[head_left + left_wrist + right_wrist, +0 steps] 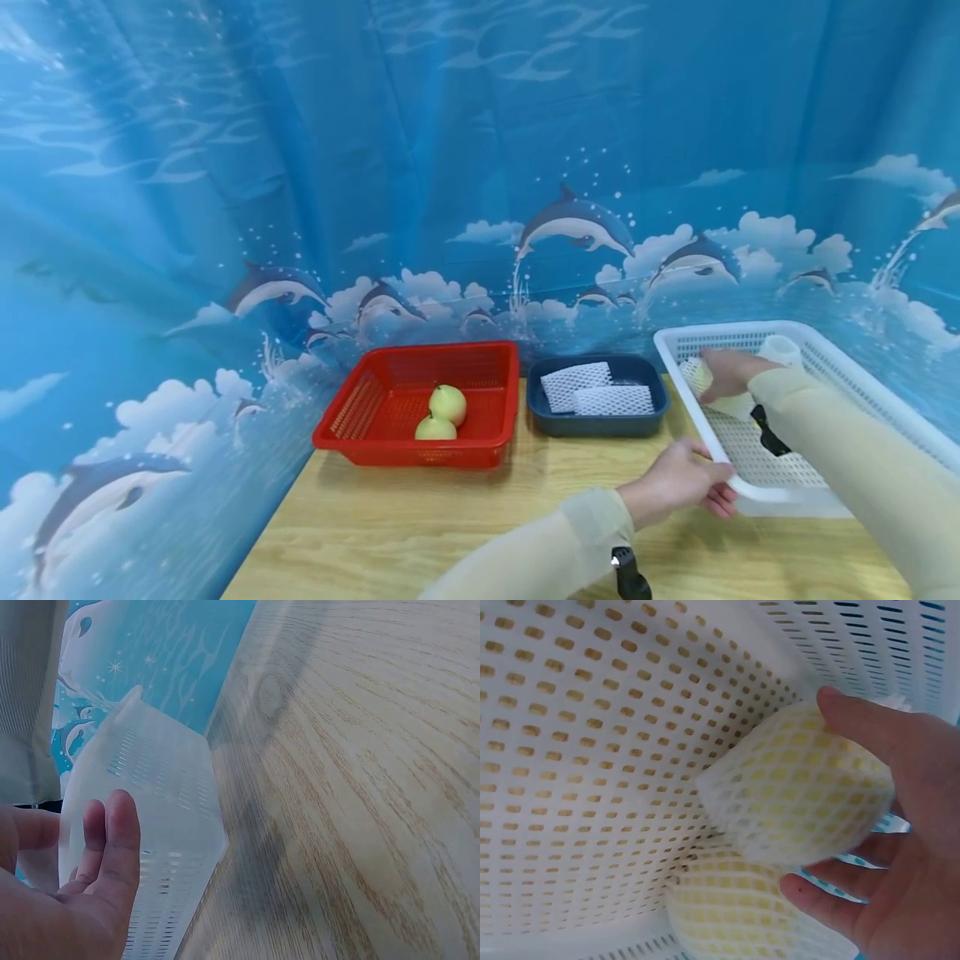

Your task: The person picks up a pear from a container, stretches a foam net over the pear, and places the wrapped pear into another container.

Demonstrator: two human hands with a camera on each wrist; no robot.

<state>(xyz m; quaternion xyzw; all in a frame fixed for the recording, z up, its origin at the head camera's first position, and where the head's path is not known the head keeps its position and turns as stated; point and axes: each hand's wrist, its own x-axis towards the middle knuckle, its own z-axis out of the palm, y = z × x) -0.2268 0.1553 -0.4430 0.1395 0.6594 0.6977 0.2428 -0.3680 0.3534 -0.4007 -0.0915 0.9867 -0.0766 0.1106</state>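
Inside the white plastic basket (787,497), my right hand (731,372) holds a pear in a white foam net (795,791), thumb on top and fingers around its far side. Just below it in the right wrist view, a second netted pear (727,904) lies against the basket wall. My left hand (678,479) grips the basket's near left corner, with the thumb at the rim and the fingers along the outer wall. In the left wrist view those fingers (120,832) show beside the slotted side.
A red basket (360,454) with two bare yellow-green pears (448,405) stands at the left. Between the baskets, a dark blue tray (596,427) contains white foam nets (615,401). Another white netted thing (780,350) lies farther back in the white basket. Behind the table hangs a dolphin-print curtain.
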